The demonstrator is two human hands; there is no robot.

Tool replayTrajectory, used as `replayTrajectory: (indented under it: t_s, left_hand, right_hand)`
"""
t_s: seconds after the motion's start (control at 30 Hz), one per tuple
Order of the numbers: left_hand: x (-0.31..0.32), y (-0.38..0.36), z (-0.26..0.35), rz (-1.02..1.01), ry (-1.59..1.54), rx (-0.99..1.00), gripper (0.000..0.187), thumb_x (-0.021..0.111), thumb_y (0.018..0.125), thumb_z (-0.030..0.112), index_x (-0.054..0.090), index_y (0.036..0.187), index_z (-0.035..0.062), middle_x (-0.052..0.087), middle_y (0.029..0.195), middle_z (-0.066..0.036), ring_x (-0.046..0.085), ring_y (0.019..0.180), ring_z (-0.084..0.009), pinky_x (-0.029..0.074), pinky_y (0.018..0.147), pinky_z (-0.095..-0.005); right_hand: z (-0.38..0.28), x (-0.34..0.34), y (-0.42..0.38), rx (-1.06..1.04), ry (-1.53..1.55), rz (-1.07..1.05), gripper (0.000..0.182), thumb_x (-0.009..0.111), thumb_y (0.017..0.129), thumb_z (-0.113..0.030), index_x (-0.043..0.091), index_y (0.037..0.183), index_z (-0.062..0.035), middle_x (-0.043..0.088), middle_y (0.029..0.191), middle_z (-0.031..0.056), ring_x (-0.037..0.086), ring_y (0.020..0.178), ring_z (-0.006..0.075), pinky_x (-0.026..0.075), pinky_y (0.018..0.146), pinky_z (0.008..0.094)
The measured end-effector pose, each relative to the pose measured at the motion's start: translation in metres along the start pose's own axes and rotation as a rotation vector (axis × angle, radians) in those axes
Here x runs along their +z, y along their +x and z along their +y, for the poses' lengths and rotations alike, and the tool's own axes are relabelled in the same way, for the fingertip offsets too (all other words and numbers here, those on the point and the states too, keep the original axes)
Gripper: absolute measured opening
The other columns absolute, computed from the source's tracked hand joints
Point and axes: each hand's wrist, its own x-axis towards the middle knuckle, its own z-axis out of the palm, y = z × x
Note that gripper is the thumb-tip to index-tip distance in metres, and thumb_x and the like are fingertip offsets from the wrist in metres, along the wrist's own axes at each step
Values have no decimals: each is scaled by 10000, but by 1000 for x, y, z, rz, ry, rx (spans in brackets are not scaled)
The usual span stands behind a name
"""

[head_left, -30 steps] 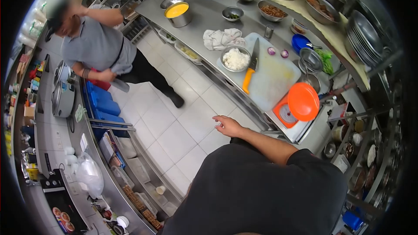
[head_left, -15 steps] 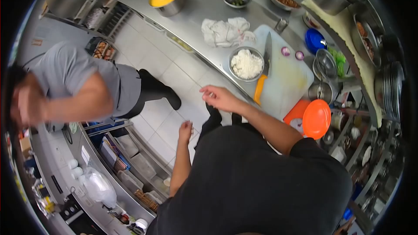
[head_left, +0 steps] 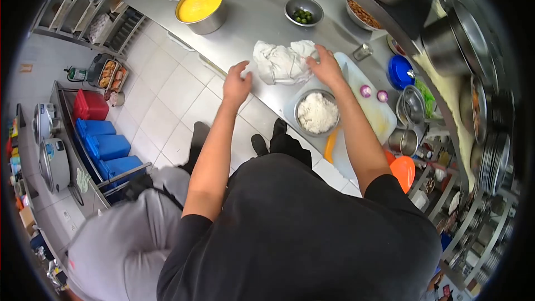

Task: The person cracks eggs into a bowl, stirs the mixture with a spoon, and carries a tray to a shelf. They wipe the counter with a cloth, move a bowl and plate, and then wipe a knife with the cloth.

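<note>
A crumpled white cloth (head_left: 281, 62) lies on the steel counter between my two hands. My left hand (head_left: 238, 82) is at its left side with fingers apart, holding nothing. At the cloth's right edge is my right hand (head_left: 325, 67), fingers spread, its fingertips beside or touching the fabric. Below the cloth stands a metal bowl of white crumbly food (head_left: 317, 112). A knife with an orange handle (head_left: 332, 144) rests on the white cutting board (head_left: 372, 110), mostly hidden by my right forearm. Two cut pieces of purple onion (head_left: 365, 91) sit on the board.
A pot of yellow liquid (head_left: 200, 6) and a bowl of green pieces (head_left: 304, 11) stand farther back. On the right are a blue bowl (head_left: 400, 72) and an orange plate (head_left: 402, 173). Close at my left is a co-worker in grey (head_left: 125, 239).
Both my hands have moved forward to the sides of the cloth. The co-worker has shifted from the upper left to the lower left, close beside me.
</note>
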Motion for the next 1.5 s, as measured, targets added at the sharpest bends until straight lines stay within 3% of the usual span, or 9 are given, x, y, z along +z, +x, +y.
replayTrajectory:
  t_s: [0.13, 0.27, 0.37, 0.77, 0.93, 1.07, 1.2, 1.33, 1.5]
  left_hand:
    - [37, 62, 24, -64, 217, -6, 627, 698, 933, 323, 513, 1477, 71, 619, 1335, -234, 668, 1144, -379, 549, 982, -431]
    - [62, 89, 14, -275, 309, -149, 610, 702, 925, 403, 568, 1390, 31, 717, 1139, -246, 701, 1046, -394, 548, 927, -425]
    - [52, 95, 6, -232, 197, -227, 469, 669, 959, 396, 642, 1201, -5, 742, 970, -230, 727, 935, -369, 556, 863, -424]
    - [-14, 107, -32, -231, -118, -339, 331, 537, 1045, 264, 644, 1281, 59, 744, 854, -153, 731, 727, -283, 568, 759, -414]
    - [-50, 106, -60, -441, -301, -177, 446, 631, 988, 226, 593, 1402, 64, 750, 1005, -139, 704, 627, -224, 576, 733, -368]
    - [-109, 109, -81, -581, -231, 24, 558, 693, 950, 256, 550, 1445, 42, 702, 1180, -190, 727, 826, -229, 569, 765, -376]
    - [-168, 109, -52, -1084, -552, -247, 703, 610, 1031, 501, 385, 1575, 118, 577, 1414, -175, 701, 1088, -272, 613, 829, -389]
    - [-182, 107, -42, -1461, -1053, -527, 679, 434, 1081, 573, 372, 1552, 88, 594, 1379, -211, 698, 1122, -311, 630, 859, -441]
    - [-175, 128, -70, -1101, -740, -478, 291, 509, 1095, 340, 606, 1206, 89, 675, 990, -9, 572, 721, -98, 449, 569, -279]
  right_hand:
    - [1, 9, 63, 177, -187, -198, 681, 701, 917, -402, 492, 1468, -59, 683, 1290, 195, 642, 1231, 367, 512, 1036, 457]
    - [13, 22, 82, 83, -147, -373, 545, 705, 913, -393, 633, 1319, -35, 687, 1273, 239, 648, 1206, 391, 512, 1026, 451]
    - [15, 6, 79, 87, 82, -193, 529, 715, 920, -400, 664, 1302, -37, 703, 1219, 249, 666, 1176, 374, 510, 1015, 421]
    - [-48, -102, 15, 268, 1217, 197, 623, 691, 993, -247, 460, 1472, 76, 648, 1321, 180, 647, 1178, 240, 501, 998, 340]
    - [-114, -81, -3, 247, 988, 459, 343, 618, 1024, -95, 565, 1349, 2, 679, 1188, 103, 667, 1047, 166, 536, 901, 303]
    - [-152, -30, -13, 293, 854, 557, 327, 593, 1059, -184, 604, 1341, -18, 679, 1217, 96, 659, 1058, 166, 529, 917, 302]
    - [-245, 39, -23, 486, 523, 436, 371, 548, 1088, -273, 608, 1348, -14, 682, 1225, 93, 642, 1093, 181, 505, 968, 323]
    - [-304, 107, -30, 235, 708, 159, 414, 557, 1074, -318, 599, 1386, -49, 672, 1269, 139, 625, 1168, 240, 487, 989, 357]
    - [-320, 107, -34, 121, 441, 17, 450, 582, 1054, -353, 601, 1401, -67, 626, 1335, 166, 617, 1191, 303, 495, 998, 380]
